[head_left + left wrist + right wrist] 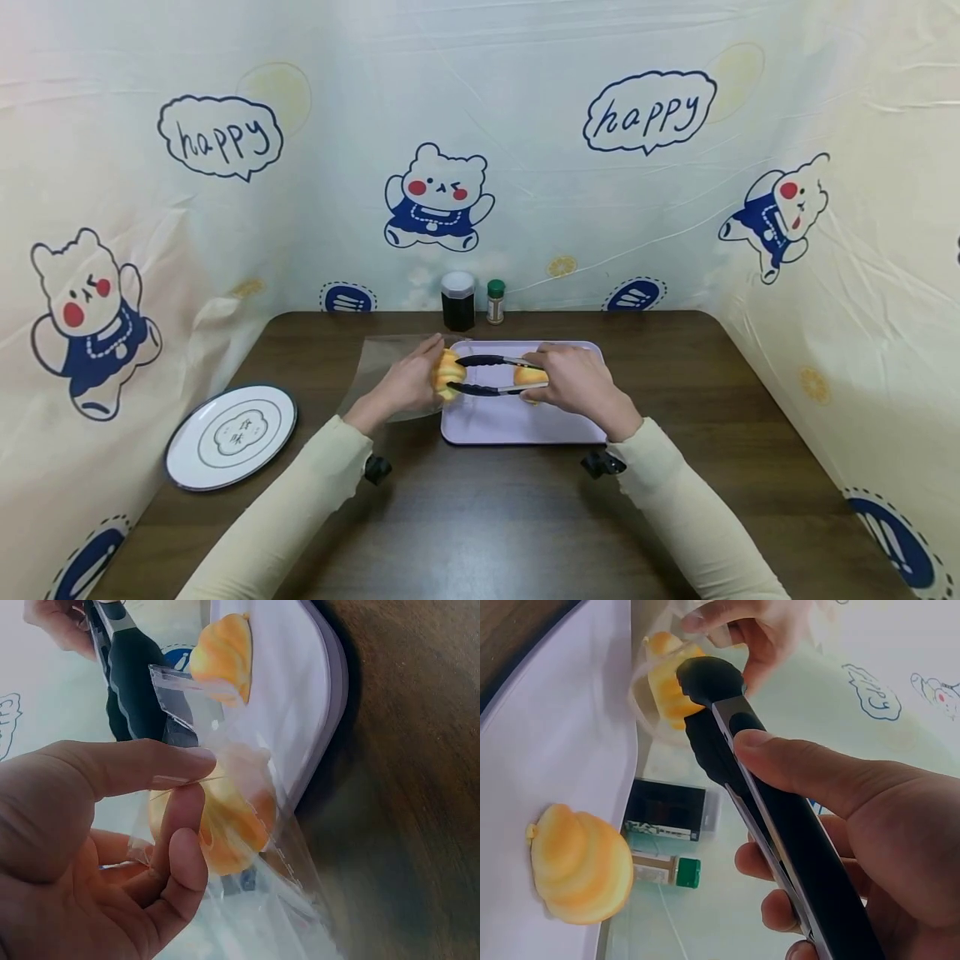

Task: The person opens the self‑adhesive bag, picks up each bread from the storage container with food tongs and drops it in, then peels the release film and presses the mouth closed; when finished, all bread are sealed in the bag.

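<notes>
From the head view I see a dark brown table with a wood look. A flat, pale purple tray with round corners sits on it. The left hand pinches a thin, clear bag. The right hand grips metal tongs with black ends. One yellow, ridged bun is beside the left hand, at the tray's left edge. Another bun lies on the tray behind the tongs. A round white plate with a dark rim is on the left. At the back stand a dark jar and a little bottle with a green cap.

From the left wrist, I see the thumb and pointing finger squeeze the edge of the shiny, crinkly bag. The ridged bun shows through the see-through plastic.

From the right wrist, the fingers and thumb wrap the long, smooth tongs. Their black tips are a bit apart, right by the bun at the bag's mouth; I can't tell if they touch it. The other bun looks puffy and swirly, like a shell.
</notes>
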`<state>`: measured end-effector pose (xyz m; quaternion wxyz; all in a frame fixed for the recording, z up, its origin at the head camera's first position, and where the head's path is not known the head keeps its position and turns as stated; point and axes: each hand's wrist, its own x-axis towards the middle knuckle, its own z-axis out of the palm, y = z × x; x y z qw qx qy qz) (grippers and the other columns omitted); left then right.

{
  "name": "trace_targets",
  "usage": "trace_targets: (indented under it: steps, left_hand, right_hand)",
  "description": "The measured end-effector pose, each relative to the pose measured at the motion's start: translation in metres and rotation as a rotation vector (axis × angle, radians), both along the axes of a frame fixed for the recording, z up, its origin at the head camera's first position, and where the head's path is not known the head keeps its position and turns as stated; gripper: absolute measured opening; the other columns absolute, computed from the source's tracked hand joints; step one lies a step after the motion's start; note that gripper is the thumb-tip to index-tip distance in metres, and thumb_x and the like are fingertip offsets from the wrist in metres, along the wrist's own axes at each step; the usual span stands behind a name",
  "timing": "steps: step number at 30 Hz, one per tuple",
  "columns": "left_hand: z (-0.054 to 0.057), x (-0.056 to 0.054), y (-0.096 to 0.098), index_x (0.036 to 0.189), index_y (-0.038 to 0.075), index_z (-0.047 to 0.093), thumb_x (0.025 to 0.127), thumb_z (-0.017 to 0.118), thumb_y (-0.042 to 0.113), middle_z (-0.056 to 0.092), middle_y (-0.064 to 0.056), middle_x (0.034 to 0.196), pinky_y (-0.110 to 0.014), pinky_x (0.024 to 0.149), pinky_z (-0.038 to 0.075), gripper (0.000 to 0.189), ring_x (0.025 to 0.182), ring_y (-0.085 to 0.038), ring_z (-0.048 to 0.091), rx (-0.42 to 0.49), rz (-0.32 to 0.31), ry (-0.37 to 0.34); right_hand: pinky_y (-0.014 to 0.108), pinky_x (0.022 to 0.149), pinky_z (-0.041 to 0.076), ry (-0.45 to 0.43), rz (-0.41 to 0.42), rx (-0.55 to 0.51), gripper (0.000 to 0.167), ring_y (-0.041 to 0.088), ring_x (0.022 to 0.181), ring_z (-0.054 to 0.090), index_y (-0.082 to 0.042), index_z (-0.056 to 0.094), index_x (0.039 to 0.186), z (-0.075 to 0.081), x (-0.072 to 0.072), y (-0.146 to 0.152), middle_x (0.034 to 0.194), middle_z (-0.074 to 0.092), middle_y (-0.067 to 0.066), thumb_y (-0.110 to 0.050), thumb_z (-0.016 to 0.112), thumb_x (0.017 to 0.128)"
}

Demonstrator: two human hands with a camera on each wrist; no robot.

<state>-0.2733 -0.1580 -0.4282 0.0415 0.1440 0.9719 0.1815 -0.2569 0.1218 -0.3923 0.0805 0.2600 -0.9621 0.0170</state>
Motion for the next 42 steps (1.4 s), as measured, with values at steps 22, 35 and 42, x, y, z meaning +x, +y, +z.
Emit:
trace_targets:
  steps: [22,35,42]
  left_hand:
    - [0.003,0.001,-0.004,0.157,0.002,0.023,0.078,0.085,0.024,0.013,-0.012,0.169,-0.053,0.1,0.049,0.103,0.145,-0.036,0.039,-0.09,-0.01,0.011]
    - [0.006,0.0,0.005,0.159,0.006,0.02,0.078,0.085,0.023,0.009,-0.007,0.17,-0.038,0.078,0.053,0.104,0.144,-0.031,0.042,-0.074,-0.004,-0.024]
    - [0.005,0.001,0.004,0.159,0.008,0.02,0.077,0.086,0.021,0.007,-0.004,0.17,-0.033,0.073,0.052,0.106,0.145,-0.032,0.04,-0.048,0.023,-0.047]
  right_hand:
    - [0.024,0.054,0.044,0.002,-0.018,0.001,0.057,0.012,0.073,0.059,-0.023,0.072,0.123,0.004,0.003,-0.004,0.108,0.072,-0.001,-0.057,0.079,0.078]
    - [0.027,0.056,0.049,0.05,0.034,0.036,0.055,0.012,0.078,0.065,-0.024,0.072,0.121,0.001,0.006,-0.009,0.101,0.071,-0.004,-0.056,0.079,0.078]
    - [0.026,0.052,0.044,0.014,0.004,-0.002,0.054,0.012,0.073,0.06,-0.022,0.072,0.122,-0.001,0.005,-0.015,0.097,0.069,-0.003,-0.053,0.079,0.079]
